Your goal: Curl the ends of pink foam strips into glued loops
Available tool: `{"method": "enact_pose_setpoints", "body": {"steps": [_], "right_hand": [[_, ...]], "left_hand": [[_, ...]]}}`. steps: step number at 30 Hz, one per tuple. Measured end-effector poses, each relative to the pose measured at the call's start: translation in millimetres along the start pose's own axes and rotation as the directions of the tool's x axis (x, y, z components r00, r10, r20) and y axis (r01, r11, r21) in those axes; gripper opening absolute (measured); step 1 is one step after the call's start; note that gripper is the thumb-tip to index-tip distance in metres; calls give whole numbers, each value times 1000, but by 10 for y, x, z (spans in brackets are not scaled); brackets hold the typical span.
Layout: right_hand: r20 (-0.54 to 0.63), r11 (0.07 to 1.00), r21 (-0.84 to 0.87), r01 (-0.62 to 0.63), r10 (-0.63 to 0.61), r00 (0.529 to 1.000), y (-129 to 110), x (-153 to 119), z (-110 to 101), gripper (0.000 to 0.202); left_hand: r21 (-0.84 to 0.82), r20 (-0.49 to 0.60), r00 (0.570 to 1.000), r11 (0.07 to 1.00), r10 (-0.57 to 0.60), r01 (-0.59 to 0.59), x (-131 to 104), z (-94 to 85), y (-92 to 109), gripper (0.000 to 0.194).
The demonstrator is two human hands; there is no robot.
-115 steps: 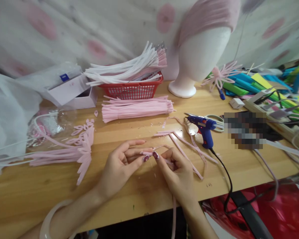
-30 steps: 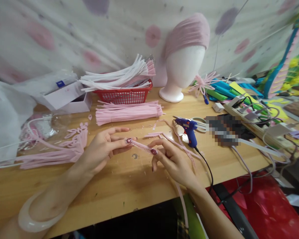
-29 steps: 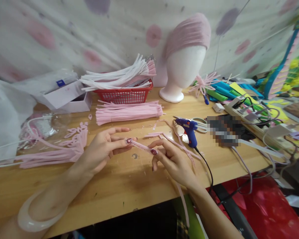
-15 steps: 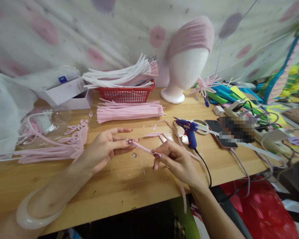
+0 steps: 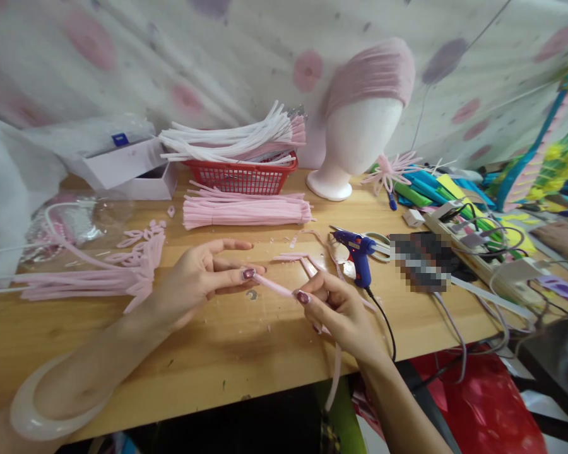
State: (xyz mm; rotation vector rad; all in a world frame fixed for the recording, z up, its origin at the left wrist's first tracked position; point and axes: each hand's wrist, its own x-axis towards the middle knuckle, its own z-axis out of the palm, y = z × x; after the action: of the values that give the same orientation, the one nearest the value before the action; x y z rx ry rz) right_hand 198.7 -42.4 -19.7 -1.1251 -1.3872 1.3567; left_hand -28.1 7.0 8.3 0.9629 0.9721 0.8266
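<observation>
Here, left hand [image 5: 194, 280] palm inward, pinching pink strip [image 5: 274, 286].

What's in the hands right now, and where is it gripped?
A pink strip, pinched by the left fingers and right fingers, its short middle stretch between.

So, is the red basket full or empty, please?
Full: white and pink fuzzy stems are heaped above the rim of the red basket.

Hands [image 5: 187, 287] farther apart vs. earlier, more of pink strip [image 5: 274, 287] showing btwn them; nearly straight now
</observation>
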Motion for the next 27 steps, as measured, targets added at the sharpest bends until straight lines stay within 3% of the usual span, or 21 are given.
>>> {"method": "enact_pose_setpoints", "body": {"steps": [6,13,18,22,24,27], "right_hand": [[43,997,68,-40,37,998,-75,-9,24,27],[49,996,-41,-84,86,995,-34,-44,-54,43],[238,990,-113,-84,109,965,-101,17,-77,46],[409,972,92,-216,161,898,-189,147,19,44],[451,957,118,-264,185,873,-210,209,76,42],[452,972,49,-232,186,872,-226,260,130,39]], "left_hand": [[51,-6,997,996,78,-78,3,7,-14,49],[200,42,982,962,182,-186,-49,49,11,42],[204,32,983,962,178,-181,-53,69,78,38],[257,86,981,947,174,-191,-32,94,142,42],[261,97,977,943,188,-207,-37,112,166,42],[282,94,975,934,202,-221,-62,121,184,45]]}}
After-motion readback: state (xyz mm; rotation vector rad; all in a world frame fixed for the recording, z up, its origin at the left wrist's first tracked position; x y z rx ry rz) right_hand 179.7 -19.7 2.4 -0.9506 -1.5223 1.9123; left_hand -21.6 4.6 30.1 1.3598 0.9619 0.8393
